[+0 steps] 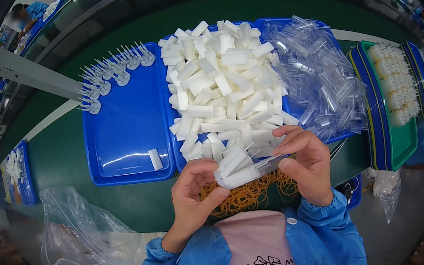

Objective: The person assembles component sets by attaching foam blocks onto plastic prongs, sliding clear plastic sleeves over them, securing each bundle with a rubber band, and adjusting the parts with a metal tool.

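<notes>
In front of my chest, my left hand (193, 192) is closed around one end of a small bundle of white plastic pieces (234, 163). Thin white rods stick out of the bundle on its right. Fingers bent, my right hand (307, 165) grips a clear plastic piece (270, 164) at the bundle's right end; whether the clear piece lies around or beside the white ones I cannot tell. Just beneath both hands is a heap of tan rubber bands (248, 197). Beyond them, a large pile of white rectangular pieces (226, 81) covers the middle blue tray.
The left blue tray (127, 128) carries spiky white clusters (120, 75) along its far edges and one white piece (155, 159). Clear plastic pieces (317, 74) heap over the right tray. Stacked trays (387, 146) stand far right. A clear bag (85, 231) hangs lower left.
</notes>
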Demonstrator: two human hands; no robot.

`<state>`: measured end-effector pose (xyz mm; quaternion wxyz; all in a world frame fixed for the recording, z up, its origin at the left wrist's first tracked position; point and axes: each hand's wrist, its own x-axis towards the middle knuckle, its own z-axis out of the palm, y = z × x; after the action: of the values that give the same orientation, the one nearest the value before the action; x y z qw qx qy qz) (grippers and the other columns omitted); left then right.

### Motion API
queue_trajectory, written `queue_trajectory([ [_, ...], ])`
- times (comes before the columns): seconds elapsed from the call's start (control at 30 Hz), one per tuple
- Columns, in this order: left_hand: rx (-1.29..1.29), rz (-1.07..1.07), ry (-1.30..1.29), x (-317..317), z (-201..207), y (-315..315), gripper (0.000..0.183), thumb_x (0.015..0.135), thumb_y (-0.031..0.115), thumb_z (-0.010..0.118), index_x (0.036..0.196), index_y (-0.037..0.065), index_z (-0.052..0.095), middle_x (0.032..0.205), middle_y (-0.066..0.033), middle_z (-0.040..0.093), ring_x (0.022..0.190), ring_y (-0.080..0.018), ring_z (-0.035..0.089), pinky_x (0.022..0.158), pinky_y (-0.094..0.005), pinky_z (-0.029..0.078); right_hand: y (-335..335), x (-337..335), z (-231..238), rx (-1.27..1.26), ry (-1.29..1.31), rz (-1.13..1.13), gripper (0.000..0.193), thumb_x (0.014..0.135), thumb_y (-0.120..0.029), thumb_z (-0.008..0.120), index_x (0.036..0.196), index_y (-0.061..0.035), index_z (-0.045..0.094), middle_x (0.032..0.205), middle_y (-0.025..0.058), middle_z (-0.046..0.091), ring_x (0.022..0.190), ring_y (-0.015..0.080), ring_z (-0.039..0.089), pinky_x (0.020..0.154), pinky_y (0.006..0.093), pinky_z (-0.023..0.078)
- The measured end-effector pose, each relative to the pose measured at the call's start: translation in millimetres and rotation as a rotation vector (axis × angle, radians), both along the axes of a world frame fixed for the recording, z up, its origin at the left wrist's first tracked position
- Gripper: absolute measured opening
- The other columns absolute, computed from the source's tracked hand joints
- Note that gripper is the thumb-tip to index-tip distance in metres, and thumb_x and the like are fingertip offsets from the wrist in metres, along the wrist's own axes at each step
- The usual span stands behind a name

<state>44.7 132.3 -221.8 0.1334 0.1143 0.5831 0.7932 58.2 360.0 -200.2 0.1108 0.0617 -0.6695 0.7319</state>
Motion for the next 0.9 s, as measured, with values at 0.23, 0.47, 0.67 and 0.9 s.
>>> queue_trajectory([
  [0.23, 0.027, 0.033, -0.026, -0.1, 1.6, -0.5, 0.040, 0.077, 0.002, 0.072, 0.111, 0.000, 0.052, 0.112, -0.0093, 0.051, 0.099, -0.0171, 0.058, 0.087, -0.0309, 0.047, 3.2, -1.6, 3.6, 0.149, 0.040, -0.006, 0.019, 0.071, -0.001, 0.070, 0.086, -0.0042, 0.061, 0.088, 0.0060, 0.063, 0.102, 0.0274, 0.053, 0.094, 0.0419, 0.037],
  [0.47, 0.010, 0.031, 0.002, 3.3, -5.7, -4.3, 0.041, 0.076, 0.000, 0.072, 0.112, -0.001, 0.052, 0.113, -0.0099, 0.050, 0.100, -0.0174, 0.058, 0.088, -0.0305, 0.047, 8.5, -5.0, 12.1, 0.319, 0.070, 0.045, 0.019, 0.068, -0.001, 0.073, 0.082, -0.0059, 0.061, 0.084, 0.0056, 0.064, 0.099, 0.0278, 0.055, 0.089, 0.0408, 0.040],
  [0.67, 0.040, 0.015, -0.149, 4.8, 4.7, -3.0, 0.042, 0.075, 0.000, 0.073, 0.111, -0.002, 0.053, 0.113, -0.0107, 0.050, 0.103, -0.0179, 0.057, 0.089, -0.0315, 0.047, 3.9, -2.5, 11.8, 0.254, 0.040, 0.092, 0.018, 0.068, -0.003, 0.074, 0.081, -0.0065, 0.063, 0.083, 0.0051, 0.064, 0.098, 0.0274, 0.056, 0.090, 0.0407, 0.040],
  [0.9, 0.092, -0.020, -0.050, 7.2, 0.4, -3.4, 0.043, 0.072, -0.004, 0.073, 0.110, -0.004, 0.053, 0.115, -0.0121, 0.047, 0.105, -0.0191, 0.056, 0.095, -0.0324, 0.046, -6.0, 1.2, 16.7, 0.363, 0.094, 0.112, 0.016, 0.067, -0.006, 0.076, 0.078, -0.0078, 0.065, 0.082, 0.0049, 0.066, 0.101, 0.0291, 0.058, 0.096, 0.0457, 0.035],
])
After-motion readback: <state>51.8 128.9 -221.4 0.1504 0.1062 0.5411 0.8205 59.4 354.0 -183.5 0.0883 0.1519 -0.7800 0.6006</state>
